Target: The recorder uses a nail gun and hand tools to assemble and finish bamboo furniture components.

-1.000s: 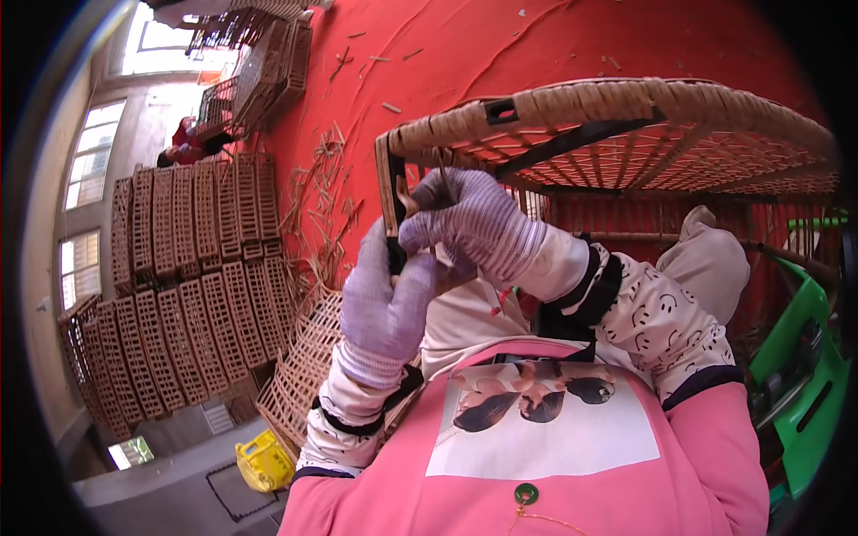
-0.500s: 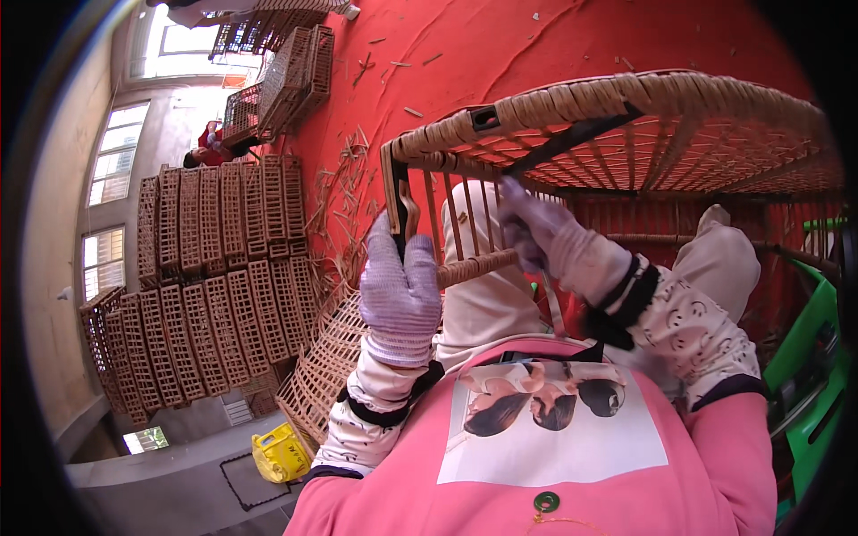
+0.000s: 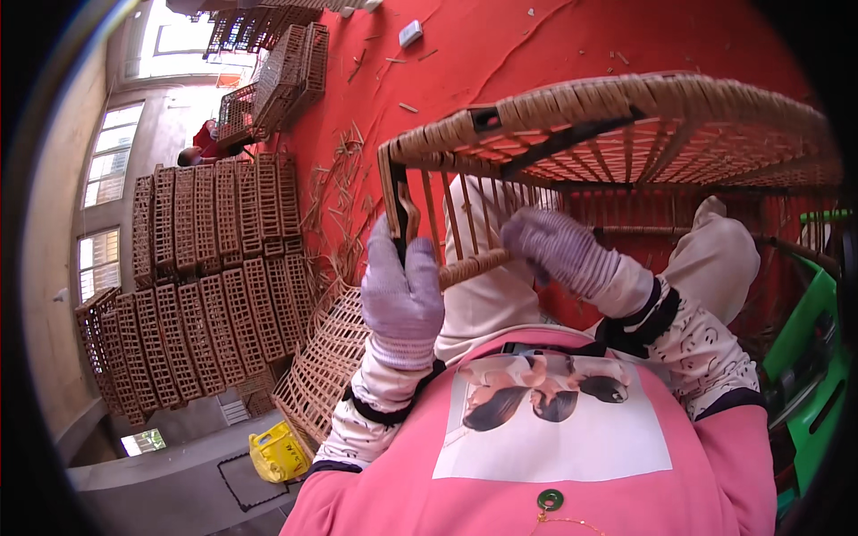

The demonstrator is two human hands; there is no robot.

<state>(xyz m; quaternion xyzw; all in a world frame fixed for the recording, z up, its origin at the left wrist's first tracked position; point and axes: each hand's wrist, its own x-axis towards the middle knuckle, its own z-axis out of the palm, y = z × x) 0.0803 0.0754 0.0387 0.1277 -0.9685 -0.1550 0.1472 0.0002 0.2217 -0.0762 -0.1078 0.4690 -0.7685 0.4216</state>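
A large woven rattan basket frame (image 3: 679, 94) rests tilted across my lap, its wrapped rim uppermost and its mesh panel spreading to the right. My left hand (image 3: 399, 299), in a pale purple knit glove, grips the frame's left corner post, thumb on one side and fingers on the other. A short bent cane piece (image 3: 412, 214) sticks up by that thumb. Gloved as well, my right hand (image 3: 563, 255) is closed just above the wrapped lower rail (image 3: 476, 266), beside the upright rods. Its fingertips are turned away, hiding anything in them.
Woven crates (image 3: 206, 286) stand stacked in rows at the left. A round openwork basket (image 3: 322, 357) sits by my left arm, near a yellow bag (image 3: 279, 453). Cane scraps (image 3: 335, 196) litter the red floor. Green plastic seating (image 3: 809, 357) is at right; another person (image 3: 204, 143) is far back.
My right hand has drawn slightly down and right, away from the rods, and its back now faces up. My left hand keeps its grip on the corner.
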